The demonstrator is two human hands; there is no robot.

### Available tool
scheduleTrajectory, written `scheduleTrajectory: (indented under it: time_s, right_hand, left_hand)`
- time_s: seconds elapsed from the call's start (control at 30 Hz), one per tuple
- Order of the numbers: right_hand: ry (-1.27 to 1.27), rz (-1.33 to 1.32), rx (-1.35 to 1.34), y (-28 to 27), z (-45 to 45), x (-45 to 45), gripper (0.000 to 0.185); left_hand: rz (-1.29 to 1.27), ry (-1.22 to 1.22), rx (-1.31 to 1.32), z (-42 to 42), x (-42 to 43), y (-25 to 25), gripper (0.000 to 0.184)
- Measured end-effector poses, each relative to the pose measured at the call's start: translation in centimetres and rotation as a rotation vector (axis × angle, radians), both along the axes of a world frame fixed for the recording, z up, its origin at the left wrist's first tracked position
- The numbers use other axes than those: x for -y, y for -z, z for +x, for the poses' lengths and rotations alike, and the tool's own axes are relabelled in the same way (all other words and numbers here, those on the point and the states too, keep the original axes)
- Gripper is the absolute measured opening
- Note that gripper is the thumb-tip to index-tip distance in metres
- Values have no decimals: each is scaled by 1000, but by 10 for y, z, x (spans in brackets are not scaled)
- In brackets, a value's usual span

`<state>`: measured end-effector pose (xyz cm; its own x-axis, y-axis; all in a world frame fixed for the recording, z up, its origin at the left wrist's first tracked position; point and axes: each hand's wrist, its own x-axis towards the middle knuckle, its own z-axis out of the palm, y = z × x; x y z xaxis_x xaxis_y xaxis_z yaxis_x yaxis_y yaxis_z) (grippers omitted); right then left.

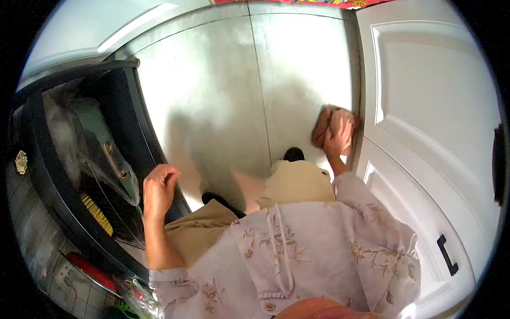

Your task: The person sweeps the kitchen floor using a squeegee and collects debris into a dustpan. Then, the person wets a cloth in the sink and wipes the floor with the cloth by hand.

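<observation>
1. We see the right hand (340, 137) over a brown cloth (322, 127), fingers extended; grip, we cannot tell.
2. Under that hand, cloth lies against floor tiles (223, 90).
3. Our left hand (158, 189), loosely clenched, nears the black storage unit (139, 114).

Your right hand (342, 137) lies on a brown cloth (321, 127), fingers extended over it, down on the grey floor (212, 64) near the base of the white cabinet (435, 80). Your left hand (158, 190) is raised — fingers curled in, thumb against the forefinger — beside the black rack (139, 101), which holds a plastic bag (103, 143) and something yellow-striped (96, 213). Your dark shoes (294, 154) show below your tan trousers (295, 183). A black handle (447, 255) sits on the cabinet, and a red patterned strip (297, 2) edges the top of your view.
</observation>
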<state>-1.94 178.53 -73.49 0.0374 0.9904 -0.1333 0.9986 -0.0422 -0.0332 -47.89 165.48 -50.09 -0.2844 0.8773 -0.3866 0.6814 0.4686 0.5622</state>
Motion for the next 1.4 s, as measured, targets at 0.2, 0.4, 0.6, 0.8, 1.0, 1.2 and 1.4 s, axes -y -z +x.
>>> scheduleTrajectory:
  time_s: [0.2, 0.4, 0.6, 0.8, 1.0, 1.2, 1.4]
  right_hand:
    - [-336, -39, 31, -9, -56, -105, 74]
    - [-369, 193, -74, 14, -168, -196, 62]
    - [-961, -226, -79, -13, -149, -139, 64]
    - [-385, 253, -154, 30, -249, -232, 63]
    - [-758, 188, -145, 23, -420, -174, 63]
    - [-1218, 59, -284, 25, -534, -61, 57]
    - [-1640, -187, -367, 13, -531, 55, 49]
  left_hand:
    - [-29, 68, -1, 1, -1, 11, 9]
    - [13, 82, -42, 1, -12, 10, 9]
    - [28, 88, -33, 7, -9, -6, 10]
    - [16, 38, -21, -4, 23, -8, 12]
    - [137, -7, 0, -3, 33, -30, 12]
    - [180, -60, -1, -11, 47, -38, 11]
    - [202, -81, -33, -19, 58, -43, 10]
